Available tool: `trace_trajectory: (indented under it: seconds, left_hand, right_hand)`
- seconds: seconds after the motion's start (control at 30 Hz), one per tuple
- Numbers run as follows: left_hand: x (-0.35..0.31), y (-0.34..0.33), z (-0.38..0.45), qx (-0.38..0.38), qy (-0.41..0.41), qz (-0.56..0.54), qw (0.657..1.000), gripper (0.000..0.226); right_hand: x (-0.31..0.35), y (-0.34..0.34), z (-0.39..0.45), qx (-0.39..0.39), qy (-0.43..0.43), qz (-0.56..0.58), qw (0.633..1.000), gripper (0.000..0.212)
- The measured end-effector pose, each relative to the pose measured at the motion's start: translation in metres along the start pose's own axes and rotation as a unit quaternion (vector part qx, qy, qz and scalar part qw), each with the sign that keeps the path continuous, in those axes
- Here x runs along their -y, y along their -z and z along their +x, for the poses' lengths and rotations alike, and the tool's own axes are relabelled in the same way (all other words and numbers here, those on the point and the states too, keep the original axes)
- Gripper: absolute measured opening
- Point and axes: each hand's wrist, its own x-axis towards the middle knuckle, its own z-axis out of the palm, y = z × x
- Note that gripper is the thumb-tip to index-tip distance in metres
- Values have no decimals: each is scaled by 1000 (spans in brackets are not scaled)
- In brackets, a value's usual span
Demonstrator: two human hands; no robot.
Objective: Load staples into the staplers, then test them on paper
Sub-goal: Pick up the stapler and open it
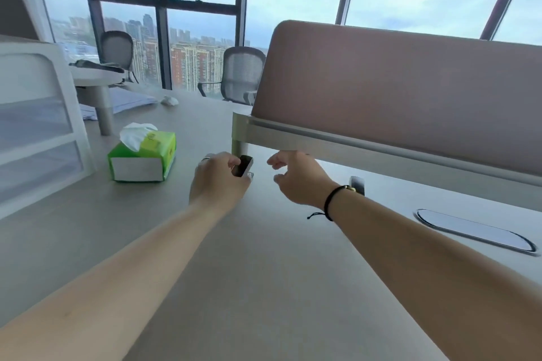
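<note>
my left hand [218,180] pinches a small dark box [242,165], its lower half hidden by my fingers; my right hand [299,179] hovers just beside it, fingers loosely curled, holding nothing; contents unreadable

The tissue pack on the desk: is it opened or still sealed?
Opened: a white tissue sticks up out of the top of the green tissue pack.

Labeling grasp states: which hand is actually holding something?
The left hand: its grip is closed on a small dark box. The right hand, with the black wrist cord, is open and empty.

green tissue box [142,157], drawer unit [35,126] — desk divider [396,91]
</note>
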Motion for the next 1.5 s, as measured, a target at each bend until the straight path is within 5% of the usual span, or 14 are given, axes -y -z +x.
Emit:
trace_trajectory:
  seconds: [0.1,0.17,0.3,0.63,0.83,1.1,1.5]
  left_hand:
    - [16,1,5,22,15,39,999,54]
    - [23,2,8,27,14,43,999,41]
    - [28,8,15,39,-6,57,998,8]
    - [7,21,-13,72,-116,28,990,21]
    - [-46,47,-79,166,-211,39,963,9]
    - [-109,82,-203,266,-235,-42,934,20]
    - [-130,82,-359,388,-271,-71,878,19]
  right_hand:
    - [13,-18,24,37,42,-64,996,54]
    - [20,-25,37,53,68,-95,992,56]
    - [25,-33,54,82,93,-120,985,41]
    - [7,7,17,65,81,-114,988,22]
    - [-3,69,-86,76,27,-54,995,18]
    - [-8,133,-262,23,-45,74,996,22]
    - [-31,130,-467,-27,-91,194,976,24]
